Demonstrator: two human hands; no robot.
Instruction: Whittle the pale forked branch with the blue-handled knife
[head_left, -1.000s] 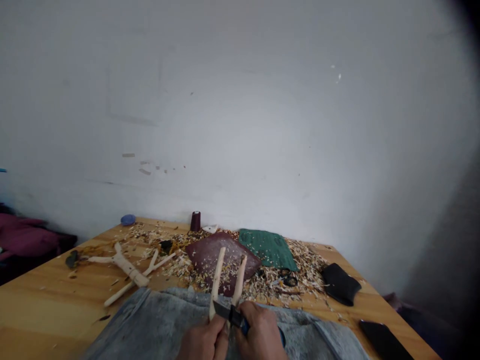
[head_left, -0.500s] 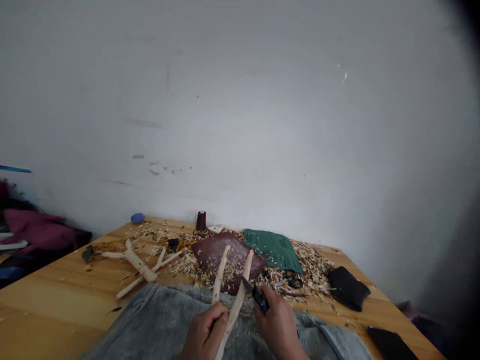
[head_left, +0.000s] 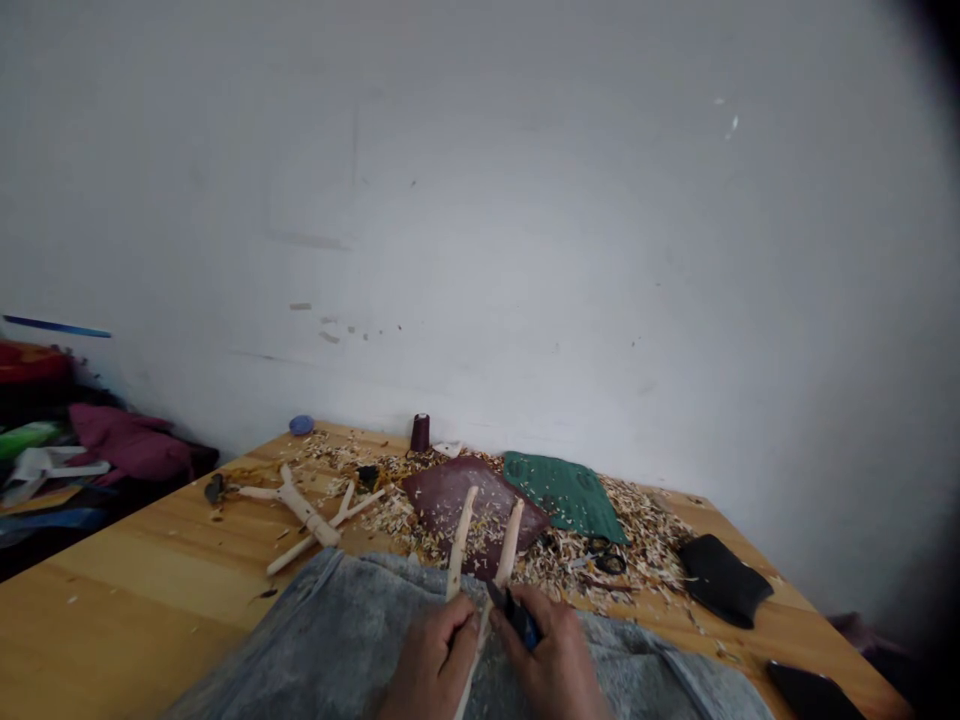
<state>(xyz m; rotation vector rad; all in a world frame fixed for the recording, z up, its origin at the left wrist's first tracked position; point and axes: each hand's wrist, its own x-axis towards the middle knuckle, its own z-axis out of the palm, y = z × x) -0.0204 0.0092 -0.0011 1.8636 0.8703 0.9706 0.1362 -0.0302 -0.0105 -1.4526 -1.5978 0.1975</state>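
Note:
My left hand [head_left: 431,655] is closed round the stem of a pale forked stick [head_left: 484,545], whose two prongs point away from me over the table. My right hand [head_left: 551,660] grips a small knife [head_left: 514,612] with a dark blade and blue handle, the blade lying against the right prong near the fork. Both hands rest over a grey cloth [head_left: 330,640] spread at the near edge of the wooden table [head_left: 135,580].
Wood shavings [head_left: 577,555] cover the far middle of the table, with a maroon sheet [head_left: 465,500], a green sheet [head_left: 566,490] and scissors [head_left: 604,555]. Carved sticks [head_left: 304,515] lie at left. A dark spool [head_left: 420,432], blue cap [head_left: 301,424], black pouch [head_left: 724,580] and dark phone [head_left: 814,693] are about.
The knife went out along the right prong and has come back toward the fork. The view has shifted left, so everything sits further right in the picture.

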